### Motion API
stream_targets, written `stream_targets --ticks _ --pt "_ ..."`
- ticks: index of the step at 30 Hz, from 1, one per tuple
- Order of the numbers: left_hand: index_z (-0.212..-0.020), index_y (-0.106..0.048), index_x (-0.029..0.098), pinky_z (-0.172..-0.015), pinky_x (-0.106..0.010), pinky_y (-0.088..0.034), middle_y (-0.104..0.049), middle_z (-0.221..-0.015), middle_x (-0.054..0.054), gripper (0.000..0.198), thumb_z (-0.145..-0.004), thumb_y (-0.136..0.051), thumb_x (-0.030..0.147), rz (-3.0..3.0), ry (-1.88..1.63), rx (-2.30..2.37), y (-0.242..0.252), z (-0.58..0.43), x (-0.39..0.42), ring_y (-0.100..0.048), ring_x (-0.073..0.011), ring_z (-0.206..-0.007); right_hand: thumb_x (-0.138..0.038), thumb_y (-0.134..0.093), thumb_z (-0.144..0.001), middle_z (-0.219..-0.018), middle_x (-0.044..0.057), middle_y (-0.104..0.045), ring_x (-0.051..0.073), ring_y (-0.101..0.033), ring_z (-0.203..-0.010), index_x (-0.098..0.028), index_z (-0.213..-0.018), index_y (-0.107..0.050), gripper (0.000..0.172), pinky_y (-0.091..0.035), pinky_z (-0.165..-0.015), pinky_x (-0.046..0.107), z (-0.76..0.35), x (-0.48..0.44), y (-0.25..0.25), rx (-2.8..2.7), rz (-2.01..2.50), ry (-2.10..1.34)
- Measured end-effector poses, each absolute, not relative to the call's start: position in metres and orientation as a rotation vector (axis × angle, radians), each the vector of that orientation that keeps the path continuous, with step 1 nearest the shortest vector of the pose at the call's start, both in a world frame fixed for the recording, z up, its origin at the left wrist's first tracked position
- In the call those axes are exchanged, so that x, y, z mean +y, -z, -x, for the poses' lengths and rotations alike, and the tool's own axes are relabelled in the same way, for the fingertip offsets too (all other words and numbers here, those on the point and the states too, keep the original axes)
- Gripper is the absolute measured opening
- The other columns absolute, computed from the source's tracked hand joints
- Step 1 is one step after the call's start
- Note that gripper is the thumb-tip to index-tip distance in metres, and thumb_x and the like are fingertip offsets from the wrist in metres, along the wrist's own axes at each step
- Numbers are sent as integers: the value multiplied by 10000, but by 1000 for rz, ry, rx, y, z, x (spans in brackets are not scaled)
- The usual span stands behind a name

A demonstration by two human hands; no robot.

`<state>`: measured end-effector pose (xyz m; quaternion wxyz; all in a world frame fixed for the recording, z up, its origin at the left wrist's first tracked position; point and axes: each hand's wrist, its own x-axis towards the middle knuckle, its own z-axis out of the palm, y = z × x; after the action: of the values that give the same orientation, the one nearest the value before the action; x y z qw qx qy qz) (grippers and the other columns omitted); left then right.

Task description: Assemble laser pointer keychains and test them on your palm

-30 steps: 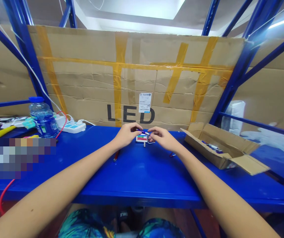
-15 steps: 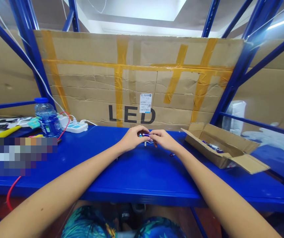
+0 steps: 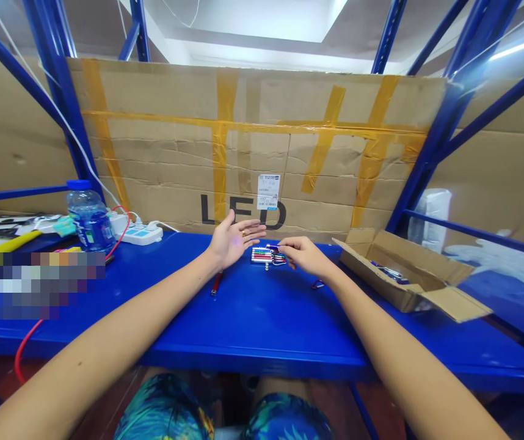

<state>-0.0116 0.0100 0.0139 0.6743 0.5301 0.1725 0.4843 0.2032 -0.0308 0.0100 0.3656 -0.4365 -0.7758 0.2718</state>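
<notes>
My right hand [image 3: 302,254] pinches a small purple metal penlight [image 3: 272,247], its silver end pointing left. Open and empty, my left hand [image 3: 235,242] is held just left of it with the palm turned towards the penlight. A faint violet spot of light shows on that palm. Below and between the hands, a row of several similar tubes [image 3: 260,256] in different colours lies side by side on the blue table [image 3: 262,318]. One red tube [image 3: 217,283] with a silver end lies under my left wrist. By my right wrist is a small red-and-blue item [image 3: 317,285], partly hidden.
An open cardboard box [image 3: 408,296] at the right holds more shiny tubes. A water bottle [image 3: 88,220] and a white power strip [image 3: 140,234] stand at the left, with a red cable [image 3: 21,348] nearby. A large cardboard sheet [image 3: 165,165] walls off the back.
My left hand has let go of the penlight, moved left and opened its palm. A violet spot now shows on it, and the row of tubes has come into view.
</notes>
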Motion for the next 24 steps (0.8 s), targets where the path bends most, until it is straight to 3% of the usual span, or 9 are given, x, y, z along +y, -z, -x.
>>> stream_targets --ticks 24 --pt "-1138 -629 98 -999 -443 -434 -614 -1267 -212 736 -880 -280 692 -1234 -964 365 -7 9 7 -578 -320 -1183 -333 -498 -815 -502 -35 -495 120 -446 -503 -166 -693 -604 233 -345 -530 258 -199 -40 -19 -2042 1112 -593"
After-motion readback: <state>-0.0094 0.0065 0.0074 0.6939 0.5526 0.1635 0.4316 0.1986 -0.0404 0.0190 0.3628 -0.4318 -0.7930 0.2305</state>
